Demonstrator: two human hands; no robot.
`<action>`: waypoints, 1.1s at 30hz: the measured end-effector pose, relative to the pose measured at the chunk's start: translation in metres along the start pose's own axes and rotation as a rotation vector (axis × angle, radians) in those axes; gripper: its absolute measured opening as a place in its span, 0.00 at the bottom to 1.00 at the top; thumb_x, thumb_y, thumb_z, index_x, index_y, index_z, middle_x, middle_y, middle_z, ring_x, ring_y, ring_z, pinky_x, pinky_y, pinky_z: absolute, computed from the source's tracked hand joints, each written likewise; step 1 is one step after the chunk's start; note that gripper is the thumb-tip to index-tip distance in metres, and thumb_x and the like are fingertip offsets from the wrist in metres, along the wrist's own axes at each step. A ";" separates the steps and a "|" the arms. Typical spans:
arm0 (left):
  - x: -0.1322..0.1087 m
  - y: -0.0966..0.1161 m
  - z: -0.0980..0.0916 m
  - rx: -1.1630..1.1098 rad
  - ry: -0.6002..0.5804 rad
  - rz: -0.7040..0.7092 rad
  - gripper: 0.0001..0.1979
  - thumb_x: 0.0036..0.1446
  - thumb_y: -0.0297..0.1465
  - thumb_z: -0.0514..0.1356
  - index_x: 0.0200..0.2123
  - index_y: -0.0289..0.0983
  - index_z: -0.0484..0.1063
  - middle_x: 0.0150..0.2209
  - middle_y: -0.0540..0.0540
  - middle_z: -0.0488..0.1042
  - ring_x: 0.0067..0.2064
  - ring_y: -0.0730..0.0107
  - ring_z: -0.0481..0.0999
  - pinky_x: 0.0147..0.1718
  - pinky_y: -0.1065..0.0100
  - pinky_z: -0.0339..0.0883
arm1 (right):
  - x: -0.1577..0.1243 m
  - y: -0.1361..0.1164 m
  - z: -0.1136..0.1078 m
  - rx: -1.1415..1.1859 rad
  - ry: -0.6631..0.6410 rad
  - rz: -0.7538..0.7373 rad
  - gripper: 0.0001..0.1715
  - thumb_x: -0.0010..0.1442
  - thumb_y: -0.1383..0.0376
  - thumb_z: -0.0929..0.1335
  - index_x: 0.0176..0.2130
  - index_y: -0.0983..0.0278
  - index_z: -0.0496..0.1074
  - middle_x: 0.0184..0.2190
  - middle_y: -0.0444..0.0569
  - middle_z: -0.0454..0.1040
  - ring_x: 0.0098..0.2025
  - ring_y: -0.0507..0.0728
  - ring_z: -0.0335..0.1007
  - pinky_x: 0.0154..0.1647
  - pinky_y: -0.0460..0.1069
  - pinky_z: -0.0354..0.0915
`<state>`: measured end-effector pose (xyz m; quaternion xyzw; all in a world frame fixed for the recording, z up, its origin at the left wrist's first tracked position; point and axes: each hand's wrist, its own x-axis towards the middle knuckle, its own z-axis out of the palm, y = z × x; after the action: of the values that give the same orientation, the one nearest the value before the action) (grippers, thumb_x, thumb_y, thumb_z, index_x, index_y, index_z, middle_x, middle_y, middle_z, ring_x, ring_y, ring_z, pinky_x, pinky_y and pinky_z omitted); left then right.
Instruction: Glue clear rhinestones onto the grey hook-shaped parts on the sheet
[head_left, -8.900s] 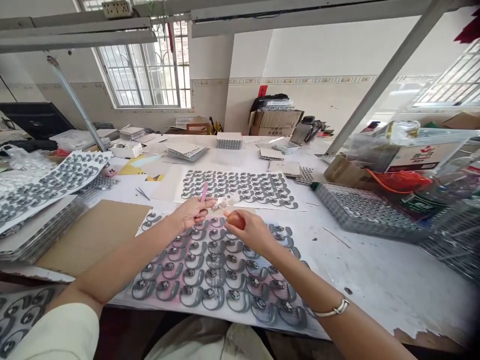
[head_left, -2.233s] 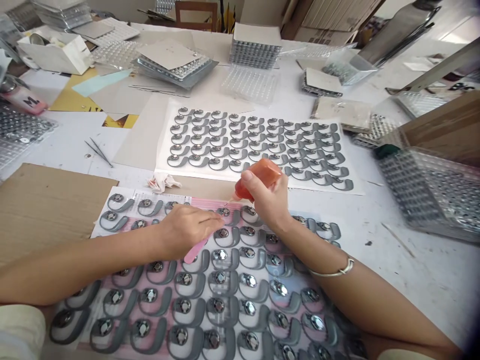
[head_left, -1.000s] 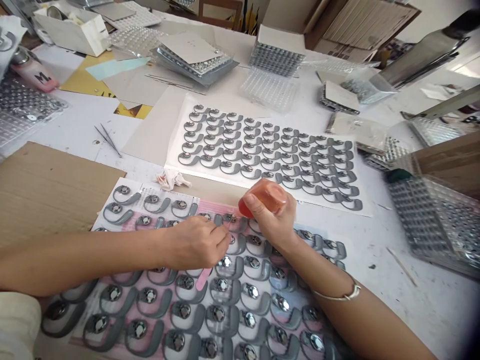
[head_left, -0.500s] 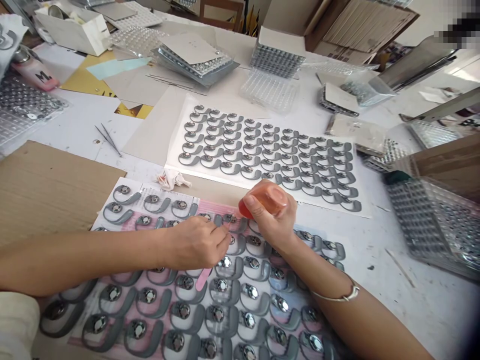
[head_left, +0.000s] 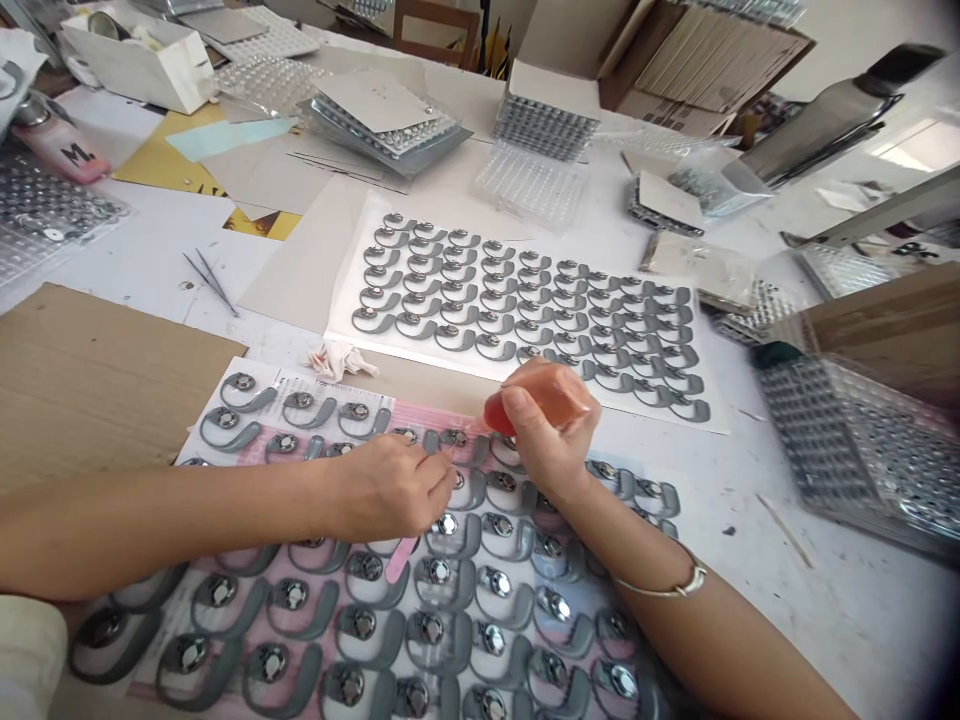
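Note:
My left hand (head_left: pixel 401 487) is closed in a pinch on a slim pink tool (head_left: pixel 401 560), whose flat rounded end sticks out below the palm. Its tip is near a grey curved piece with a round shiny metal part (head_left: pixel 456 438). Tilted sideways in my right hand (head_left: pixel 551 440) is a translucent orange-red squeeze bottle (head_left: pixel 551 398), its narrow end towards the left fingertips. Several similar grey pieces (head_left: pixel 300 595) lie in rows on a pink and white printed sheet (head_left: pixel 255 445) under my hands. My forearms hide some of them.
Beyond lies a white sheet (head_left: pixel 349 290) with more grey pieces in rows. Crumpled tissue (head_left: pixel 341 360), metal tweezers (head_left: pixel 211 282) and brown cardboard (head_left: pixel 112 380) are to the left. Clear trays (head_left: pixel 847 450) stand at the right, and a water bottle (head_left: pixel 832 120) farther back.
The view has shifted slightly, so the table things appear a little farther left. The right hand and squeeze bottle have moved slightly right, away from the left fingertips. Both grips look unchanged.

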<state>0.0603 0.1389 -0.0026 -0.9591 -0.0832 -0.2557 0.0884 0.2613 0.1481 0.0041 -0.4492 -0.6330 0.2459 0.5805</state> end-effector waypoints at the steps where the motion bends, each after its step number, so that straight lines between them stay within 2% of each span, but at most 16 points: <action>1: 0.000 0.000 0.000 0.001 0.003 -0.002 0.07 0.57 0.20 0.56 0.36 0.27 0.74 0.33 0.36 0.78 0.24 0.69 0.74 0.20 0.69 0.70 | 0.000 0.001 0.000 0.004 0.009 0.016 0.14 0.58 0.60 0.70 0.25 0.63 0.68 0.21 0.42 0.66 0.25 0.51 0.62 0.27 0.49 0.58; 14: 0.001 -0.001 -0.002 0.031 0.000 0.016 0.06 0.58 0.20 0.56 0.34 0.27 0.73 0.32 0.37 0.78 0.22 0.71 0.73 0.18 0.71 0.70 | -0.002 0.003 0.002 -0.052 -0.061 0.084 0.15 0.58 0.57 0.70 0.25 0.62 0.67 0.22 0.43 0.66 0.25 0.52 0.62 0.27 0.51 0.58; 23: 0.000 0.000 0.001 -0.015 0.008 -0.011 0.07 0.56 0.19 0.56 0.37 0.26 0.73 0.29 0.39 0.78 0.22 0.69 0.73 0.18 0.69 0.70 | -0.001 0.001 0.003 -0.077 -0.067 0.042 0.14 0.58 0.59 0.70 0.25 0.63 0.68 0.22 0.43 0.66 0.25 0.51 0.62 0.28 0.50 0.58; 33: 0.000 0.000 -0.002 -0.011 -0.017 0.002 0.07 0.58 0.19 0.55 0.37 0.25 0.73 0.29 0.38 0.77 0.22 0.69 0.74 0.18 0.69 0.71 | 0.000 0.006 0.000 -0.071 0.007 0.032 0.16 0.58 0.56 0.70 0.25 0.63 0.67 0.21 0.43 0.66 0.24 0.52 0.61 0.28 0.50 0.58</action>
<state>0.0598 0.1386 -0.0007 -0.9618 -0.0813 -0.2481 0.0827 0.2625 0.1509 -0.0007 -0.4806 -0.6320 0.2312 0.5623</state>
